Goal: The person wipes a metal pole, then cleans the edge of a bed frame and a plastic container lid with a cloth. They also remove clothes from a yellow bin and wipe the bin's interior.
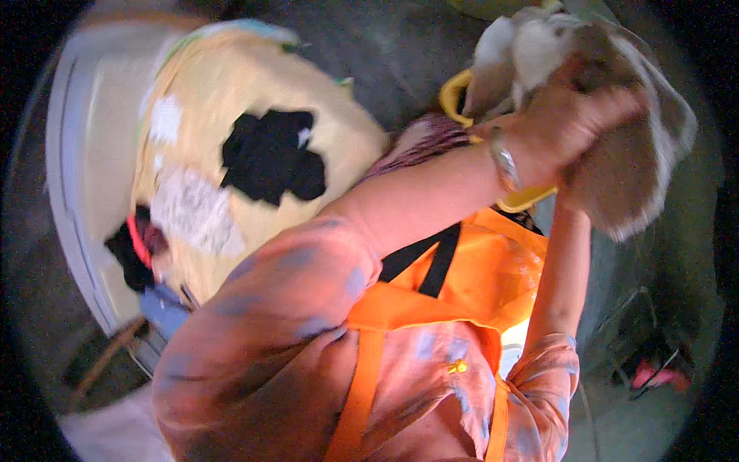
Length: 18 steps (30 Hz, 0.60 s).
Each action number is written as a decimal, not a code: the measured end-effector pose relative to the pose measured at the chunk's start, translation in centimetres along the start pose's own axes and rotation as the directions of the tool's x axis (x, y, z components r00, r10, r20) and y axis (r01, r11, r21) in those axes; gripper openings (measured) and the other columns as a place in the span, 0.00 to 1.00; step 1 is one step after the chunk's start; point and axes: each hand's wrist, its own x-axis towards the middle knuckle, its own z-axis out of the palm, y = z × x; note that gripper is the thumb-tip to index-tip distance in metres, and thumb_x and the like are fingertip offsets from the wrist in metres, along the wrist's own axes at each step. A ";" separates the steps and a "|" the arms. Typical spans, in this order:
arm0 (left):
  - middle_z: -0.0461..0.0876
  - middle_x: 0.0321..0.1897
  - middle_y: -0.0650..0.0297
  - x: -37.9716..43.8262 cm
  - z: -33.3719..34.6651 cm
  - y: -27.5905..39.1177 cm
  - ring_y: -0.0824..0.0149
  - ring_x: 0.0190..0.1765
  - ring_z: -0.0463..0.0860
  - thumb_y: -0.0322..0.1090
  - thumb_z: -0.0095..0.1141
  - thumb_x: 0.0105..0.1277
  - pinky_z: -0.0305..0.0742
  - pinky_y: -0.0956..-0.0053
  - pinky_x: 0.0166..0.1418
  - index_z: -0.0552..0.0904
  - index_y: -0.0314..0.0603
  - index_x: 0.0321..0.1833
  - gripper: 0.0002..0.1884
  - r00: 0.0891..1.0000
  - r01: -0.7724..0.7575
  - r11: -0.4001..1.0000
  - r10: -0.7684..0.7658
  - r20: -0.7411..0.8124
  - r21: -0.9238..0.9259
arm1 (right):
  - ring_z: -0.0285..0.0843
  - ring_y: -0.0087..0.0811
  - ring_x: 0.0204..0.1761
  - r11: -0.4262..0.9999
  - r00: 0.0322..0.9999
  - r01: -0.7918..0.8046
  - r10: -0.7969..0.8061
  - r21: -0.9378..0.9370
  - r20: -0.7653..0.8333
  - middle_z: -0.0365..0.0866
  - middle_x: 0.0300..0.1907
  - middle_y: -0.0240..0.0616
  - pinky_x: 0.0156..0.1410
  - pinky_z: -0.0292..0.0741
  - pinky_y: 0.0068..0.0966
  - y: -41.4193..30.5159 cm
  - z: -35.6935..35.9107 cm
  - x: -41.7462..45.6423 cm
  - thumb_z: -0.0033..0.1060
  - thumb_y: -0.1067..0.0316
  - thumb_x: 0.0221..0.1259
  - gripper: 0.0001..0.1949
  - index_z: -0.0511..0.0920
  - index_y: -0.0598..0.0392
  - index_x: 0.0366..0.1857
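Up at the right, my left hand reaches across my body, a silvery bracelet at its wrist. Its fingers are closed on a brown and white fuzzy item, apparently plush or fur-like fabric; motion blur hides its exact kind. My right forearm rises to the underside of this item, which mostly covers my right hand, so its grip is not visible. Just below and beside the item shows a yellow plastic-looking rim. An orange apron covers my front.
On my left stands a table with a pale yellow cover. It holds black fabric pieces, a patterned white cloth and a small white piece. Dark and red items sit at its edge. Something pink lies at far right.
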 end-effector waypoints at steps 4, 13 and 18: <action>0.80 0.50 0.60 -4.7 3.0 8.6 0.64 0.52 0.79 0.38 0.73 0.54 0.76 0.68 0.58 0.73 0.38 0.59 0.31 0.976 -0.186 0.974 0.167 0.140 0.130 | 0.76 0.40 0.55 0.995 0.971 0.084 -0.094 0.053 0.221 0.77 0.55 0.46 0.60 0.74 0.34 -5.1 10.8 -2.6 0.73 0.49 0.47 0.36 0.72 0.58 0.59; 0.77 0.55 0.63 -16.5 -2.6 25.0 0.66 0.56 0.78 0.40 0.61 0.67 0.74 0.69 0.60 0.74 0.41 0.61 0.23 0.896 -0.298 0.767 0.430 -0.111 0.568 | 0.74 0.48 0.58 0.954 0.744 0.287 -0.163 -0.089 0.648 0.73 0.58 0.55 0.62 0.72 0.37 0.6 38.0 -5.5 0.70 0.43 0.48 0.40 0.68 0.62 0.60; 0.80 0.56 0.61 -18.5 -16.1 29.1 0.61 0.57 0.80 0.46 0.57 0.69 0.75 0.62 0.62 0.76 0.42 0.60 0.22 0.811 -0.243 0.860 0.434 -0.392 0.449 | 0.73 0.53 0.59 0.591 0.569 0.690 -0.086 -0.418 0.818 0.72 0.59 0.60 0.64 0.71 0.40 5.3 42.5 -9.5 0.68 0.39 0.49 0.42 0.67 0.63 0.60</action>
